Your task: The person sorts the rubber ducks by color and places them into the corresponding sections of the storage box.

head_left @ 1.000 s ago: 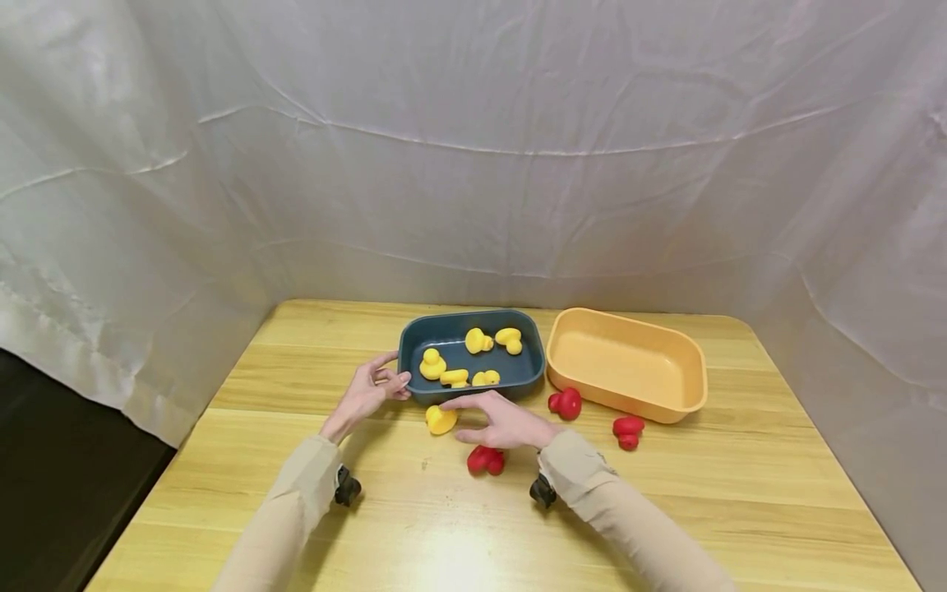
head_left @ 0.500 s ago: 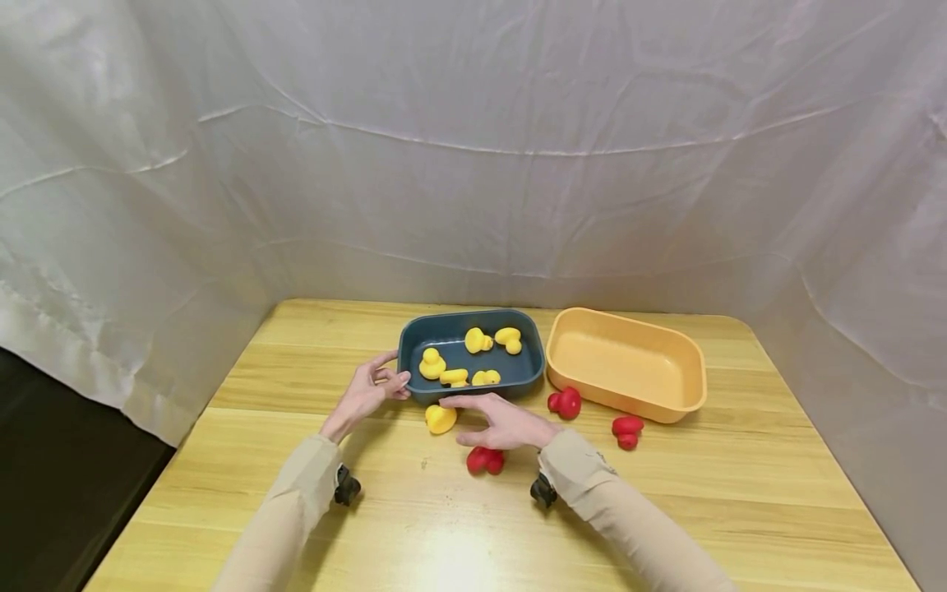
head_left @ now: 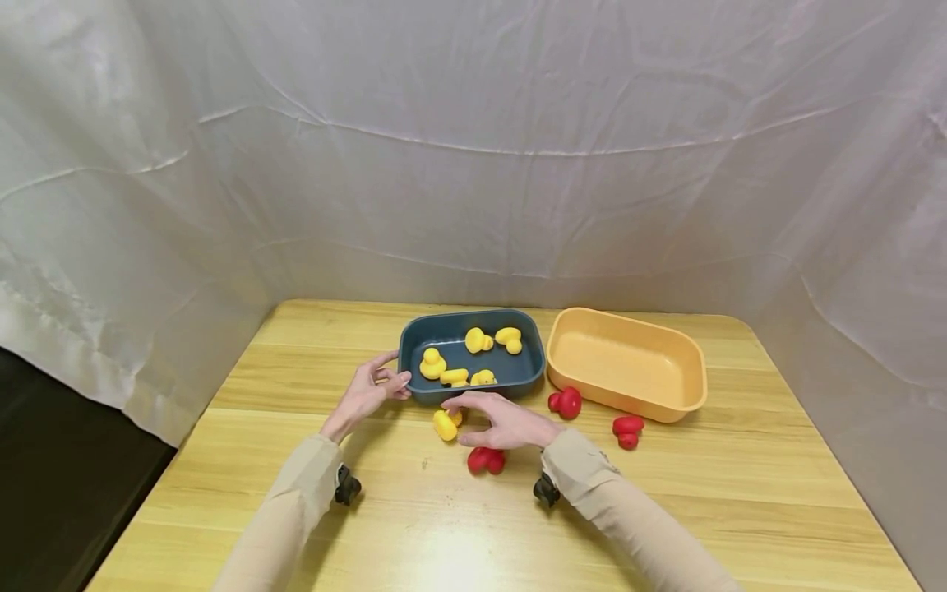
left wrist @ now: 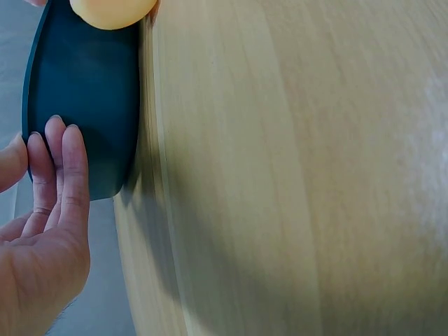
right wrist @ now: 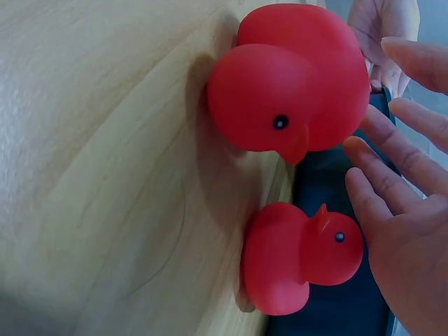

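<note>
Hands apart: left hand (head_left: 366, 393) rests straight fingers on the outer wall of the blue tray (head_left: 519, 386), thumb at its rim; right hand (head_left: 505, 419), fingers loosely extended and spread from the thumb, reaches over one loose yellow duck (head_left: 445, 426), partly covered by its fingertips, contact hard to tell. Between and beyond the hands, five yellow ducks (head_left: 432, 364) lie in that tray, two partly cut off by its near rim. Red ducks, three: one (head_left: 484, 461) just below the right hand, partly hidden, two (head_left: 568, 403) to its right near the orange tray (head_left: 621, 362).
</note>
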`<state>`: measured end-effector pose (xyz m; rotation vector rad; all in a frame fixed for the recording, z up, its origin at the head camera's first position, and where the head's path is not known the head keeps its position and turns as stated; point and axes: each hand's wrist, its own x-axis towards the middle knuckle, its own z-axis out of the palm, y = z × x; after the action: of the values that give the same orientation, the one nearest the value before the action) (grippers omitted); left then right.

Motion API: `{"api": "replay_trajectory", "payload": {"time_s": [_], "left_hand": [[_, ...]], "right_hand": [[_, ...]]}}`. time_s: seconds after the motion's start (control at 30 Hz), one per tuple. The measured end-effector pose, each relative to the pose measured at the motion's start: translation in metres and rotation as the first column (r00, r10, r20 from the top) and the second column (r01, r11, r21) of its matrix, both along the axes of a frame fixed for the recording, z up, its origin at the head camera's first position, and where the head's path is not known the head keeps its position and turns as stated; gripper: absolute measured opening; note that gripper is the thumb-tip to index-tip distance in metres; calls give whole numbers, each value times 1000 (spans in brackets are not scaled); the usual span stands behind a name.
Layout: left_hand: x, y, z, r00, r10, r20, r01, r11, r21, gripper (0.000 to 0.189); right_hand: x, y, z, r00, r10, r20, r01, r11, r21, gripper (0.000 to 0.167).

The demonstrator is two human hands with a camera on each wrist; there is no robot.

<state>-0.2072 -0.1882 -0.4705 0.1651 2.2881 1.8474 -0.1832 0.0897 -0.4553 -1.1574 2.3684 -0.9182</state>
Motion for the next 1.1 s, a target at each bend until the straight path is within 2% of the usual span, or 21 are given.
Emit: {"api": "replay_trajectory", "payload": {"time_s": [0.23,0.57,0.73,0.93,1.1], "left_hand": [[-1,0,-1,1000,-1,3,1,1000,-3,65],[0,0,0,1000,-2,2,1,1000,4,65],[1,0,1,1000,-1,-4,1,1000,6,65],[1,0,1,1000,-1,-6,1,1000,8,65],[1,1,1,1000,-2,-5,2,1000,9,65]], "right_hand": [[-1,-3,-2,999,22,-38,-21,1000,12,52],[-1,-7,-3,999,50,-4,-50,998,35,53],[-2,-8,-4,997,67,-39,-66,997,41,53],[0,-10,-3,996,58,-71,-54,997,63,53],[3,-13,-3,997,13,-80,-6,996,91,57]]}}
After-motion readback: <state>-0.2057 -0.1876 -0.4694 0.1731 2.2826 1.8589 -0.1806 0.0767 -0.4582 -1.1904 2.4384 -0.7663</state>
